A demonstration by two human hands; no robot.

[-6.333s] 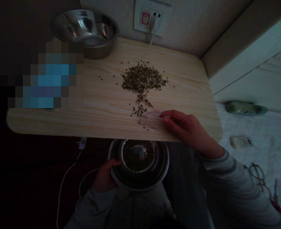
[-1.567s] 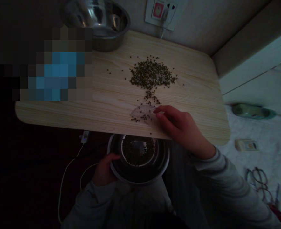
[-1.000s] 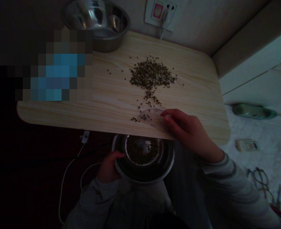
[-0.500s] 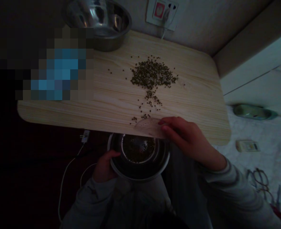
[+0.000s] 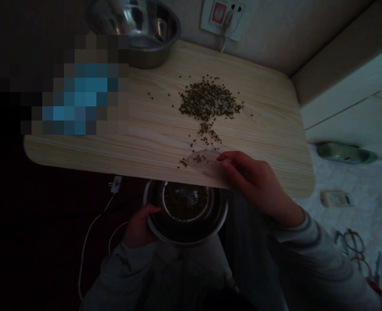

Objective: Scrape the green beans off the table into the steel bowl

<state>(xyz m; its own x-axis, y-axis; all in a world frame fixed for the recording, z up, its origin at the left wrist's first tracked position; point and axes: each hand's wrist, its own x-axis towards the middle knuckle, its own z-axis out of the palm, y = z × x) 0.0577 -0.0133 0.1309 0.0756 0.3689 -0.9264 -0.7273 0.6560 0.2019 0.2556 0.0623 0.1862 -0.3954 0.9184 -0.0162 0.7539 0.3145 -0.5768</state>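
Observation:
My left hand [image 5: 141,226] grips the rim of a metal bowl [image 5: 187,235], its thumb over the edge. The bowl is under the table's front edge, above my lap, with small dark beans [image 5: 181,207] lying in its bottom. Between the thumb and fingers of my right hand [image 5: 254,181] is a clear plastic lid [image 5: 207,164], thin and rounded, held low against the wooden tabletop [image 5: 139,151]. A few beans show through or beside the lid. Farther back on the table lies a loose pile of dark green beans [image 5: 208,99], with a trail of strays toward the lid.
A large steel basin [image 5: 152,58] stands at the back left, beside a blurred-out blue patch. A wall socket [image 5: 223,19] with a plug is behind the table. A white cable [image 5: 87,237] hangs at left. Scissors [image 5: 353,242] and a green object [image 5: 345,154] lie at right.
My right hand has moved the plastic lid slightly away from the table's front edge, over the stray beans. The bowl in my left hand has shifted a little to the left.

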